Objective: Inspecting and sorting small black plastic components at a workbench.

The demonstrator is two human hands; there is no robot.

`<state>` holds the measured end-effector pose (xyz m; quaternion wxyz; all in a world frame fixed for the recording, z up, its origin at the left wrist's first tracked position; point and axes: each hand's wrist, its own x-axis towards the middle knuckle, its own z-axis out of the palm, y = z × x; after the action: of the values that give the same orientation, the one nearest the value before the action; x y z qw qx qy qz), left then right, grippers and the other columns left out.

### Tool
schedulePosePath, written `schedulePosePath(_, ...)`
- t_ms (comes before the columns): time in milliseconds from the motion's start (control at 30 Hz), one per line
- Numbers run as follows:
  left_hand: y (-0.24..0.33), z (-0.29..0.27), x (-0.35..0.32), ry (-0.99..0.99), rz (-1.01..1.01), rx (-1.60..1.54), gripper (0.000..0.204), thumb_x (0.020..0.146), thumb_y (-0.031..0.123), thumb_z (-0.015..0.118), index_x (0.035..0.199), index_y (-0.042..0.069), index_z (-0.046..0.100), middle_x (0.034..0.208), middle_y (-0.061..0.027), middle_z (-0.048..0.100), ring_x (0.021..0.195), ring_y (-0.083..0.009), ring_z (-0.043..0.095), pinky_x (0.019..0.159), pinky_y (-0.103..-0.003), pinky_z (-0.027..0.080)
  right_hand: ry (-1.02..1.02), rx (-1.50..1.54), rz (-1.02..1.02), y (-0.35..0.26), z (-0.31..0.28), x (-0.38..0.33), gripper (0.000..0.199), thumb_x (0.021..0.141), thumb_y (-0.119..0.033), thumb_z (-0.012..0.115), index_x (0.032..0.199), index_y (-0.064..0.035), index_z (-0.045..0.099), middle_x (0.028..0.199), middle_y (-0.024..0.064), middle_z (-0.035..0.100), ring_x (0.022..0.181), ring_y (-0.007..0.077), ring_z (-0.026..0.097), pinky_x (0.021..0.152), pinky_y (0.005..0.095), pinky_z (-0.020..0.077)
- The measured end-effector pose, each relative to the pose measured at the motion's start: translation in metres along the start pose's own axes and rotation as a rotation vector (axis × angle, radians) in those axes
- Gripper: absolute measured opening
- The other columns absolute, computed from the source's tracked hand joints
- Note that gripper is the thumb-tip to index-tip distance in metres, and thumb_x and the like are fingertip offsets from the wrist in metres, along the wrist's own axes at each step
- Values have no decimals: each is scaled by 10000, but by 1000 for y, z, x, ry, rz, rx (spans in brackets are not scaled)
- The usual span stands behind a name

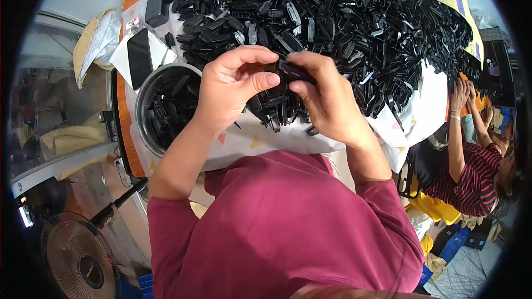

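A small black plastic part [299, 74] is held up between my two hands, in front of a large heap of similar black plastic parts [288, 0]. My right hand [331, 99] grips it between thumb and fingers. From the other side, my left hand [226, 87] is closed in a pinch at the part's left end, thumb and forefinger curled toward it. The fingers cover much of the part, so its exact kind does not show. Beside my left forearm stands a round metal bowl [142, 116] with more black parts in it.
A phone [139, 58] and a black box [158, 5] lie at the table's left. The tablecloth [282, 144] is pale with triangles. A standing fan [83, 260] is at lower left. Another person in a striped shirt [471, 182] works at the right, hands near the heap.
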<state>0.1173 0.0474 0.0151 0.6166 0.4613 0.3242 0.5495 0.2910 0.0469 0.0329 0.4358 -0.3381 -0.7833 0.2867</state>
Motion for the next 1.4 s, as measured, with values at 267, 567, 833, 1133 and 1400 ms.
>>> schedulePosePath(267,2,5,-9,21,201,229,529,707,-38,676,1178,5,440,925,-94,592,815,-130,577,732,-233,486,-27,-107,-48,-2,-10,3,289,719,-16,657,1001,-5,595,832,108,611,717,198,600,620,262,477)
schedulePosePath(567,-20,15,-13,214,-50,-202,578,717,-72,647,1228,-2,385,1008,-149,589,896,-154,577,794,-263,485,79,-136,-91,11,13,-18,352,676,29,664,1019,3,589,836,129,603,696,237,595,565,281,475)
schedulePosePath(833,-15,28,-8,201,-99,-364,430,810,-21,555,1205,-6,387,1041,-176,567,977,-248,564,848,-348,477,77,450,665,1,7,-24,290,762,-127,669,997,-4,552,736,44,599,623,78,552,542,198,448)
schedulePosePath(1133,-28,-8,10,239,-135,-184,216,865,84,510,1065,23,457,981,-119,589,886,-192,586,747,-294,495,-36,-159,524,73,-51,-6,252,753,-147,662,977,-35,633,900,89,642,793,140,602,693,266,467)
schedulePosePath(1400,-14,-76,35,503,-206,-105,193,831,30,455,1008,-8,521,854,-71,509,702,-180,552,612,-281,473,-268,-1077,149,136,-82,12,108,708,-88,586,811,-89,617,975,43,562,875,260,513,719,348,467)
